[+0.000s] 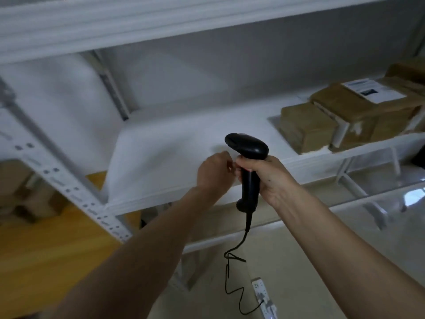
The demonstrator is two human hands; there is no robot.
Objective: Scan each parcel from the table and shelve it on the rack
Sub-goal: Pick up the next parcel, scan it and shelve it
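My right hand [268, 178] grips the handle of a black barcode scanner [247, 148], held upright in front of the white rack shelf [161, 146]. Its black cable [232, 268] hangs down to a white power strip [262, 293] on the floor. My left hand [215, 172] is right beside the scanner handle with its fingers curled; whether they touch the handle or hold anything I cannot tell. Brown taped parcels [305, 127] sit on the shelf at the right, one carrying a white label [370, 89].
A perforated white rack upright [69, 187] slants down on the left. Behind it stands a yellow wooden table [46, 256] with blurred brown parcels [25, 194]. Lower rack shelves [368, 187] and a pale floor lie below right.
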